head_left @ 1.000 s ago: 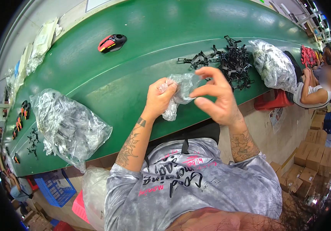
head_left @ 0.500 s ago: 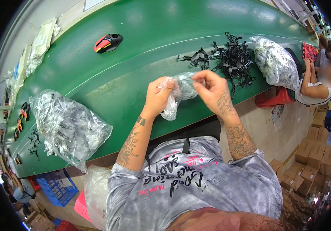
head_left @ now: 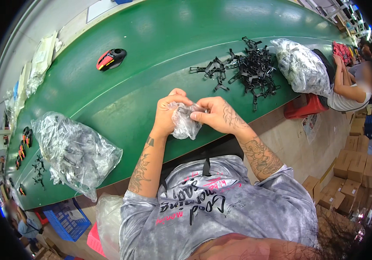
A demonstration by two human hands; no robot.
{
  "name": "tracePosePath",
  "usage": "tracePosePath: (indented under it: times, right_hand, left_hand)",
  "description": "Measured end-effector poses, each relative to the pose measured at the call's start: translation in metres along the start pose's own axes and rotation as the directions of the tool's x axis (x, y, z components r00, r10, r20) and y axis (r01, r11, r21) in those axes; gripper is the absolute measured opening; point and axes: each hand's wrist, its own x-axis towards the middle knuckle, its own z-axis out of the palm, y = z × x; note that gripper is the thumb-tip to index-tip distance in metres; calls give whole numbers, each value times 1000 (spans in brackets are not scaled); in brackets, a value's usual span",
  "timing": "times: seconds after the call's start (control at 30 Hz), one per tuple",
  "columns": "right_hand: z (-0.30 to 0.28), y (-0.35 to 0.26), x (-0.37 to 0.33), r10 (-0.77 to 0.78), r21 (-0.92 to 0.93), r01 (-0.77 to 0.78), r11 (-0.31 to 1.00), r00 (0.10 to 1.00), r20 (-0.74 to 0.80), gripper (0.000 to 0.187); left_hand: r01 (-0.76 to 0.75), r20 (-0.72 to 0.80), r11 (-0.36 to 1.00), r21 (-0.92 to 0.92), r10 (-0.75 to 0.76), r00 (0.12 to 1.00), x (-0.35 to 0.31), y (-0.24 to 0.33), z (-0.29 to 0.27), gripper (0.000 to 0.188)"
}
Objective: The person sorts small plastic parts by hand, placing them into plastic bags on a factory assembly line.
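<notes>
A small clear plastic bag (head_left: 185, 125), crumpled up, is held between my two hands above the near edge of the green table (head_left: 147, 82). My left hand (head_left: 167, 113) is closed round its left side. My right hand (head_left: 213, 113) pinches the bag from the right, thumb toward me. Something greyish shows through the plastic, but I cannot make out what it is. Beyond my right hand lies a heap of black plastic frame parts (head_left: 255, 67), with several looser ones spread to its left.
Large clear bags stand at left (head_left: 75, 149) and right (head_left: 300, 67). A red-and-black shell (head_left: 111, 59) lies farther back; similar ones (head_left: 27, 137) line the far left. Below are a blue crate (head_left: 66, 221), red stool (head_left: 303, 107) and cartons (head_left: 350, 164). A person (head_left: 352, 86) sits at right.
My hands have come closer together and my right hand has moved left onto the bag. The bag, stretched out between them before, is now bunched up. The whole view has shifted slightly.
</notes>
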Motion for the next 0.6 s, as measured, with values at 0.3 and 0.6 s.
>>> tracePosePath:
  times: [0.3, 0.6]
  right_hand:
    - [-98, -19, 1, -558, -588, 145, 796, 553, -619, 19]
    - [-144, -7, 35, -488, -480, 134, 867, 424, -763, 30]
  left_hand:
    - [191, -24, 941, -279, -205, 978, 7, 13, 3, 38]
    - [206, 71, 871, -446, -195, 978, 8, 8, -6, 39]
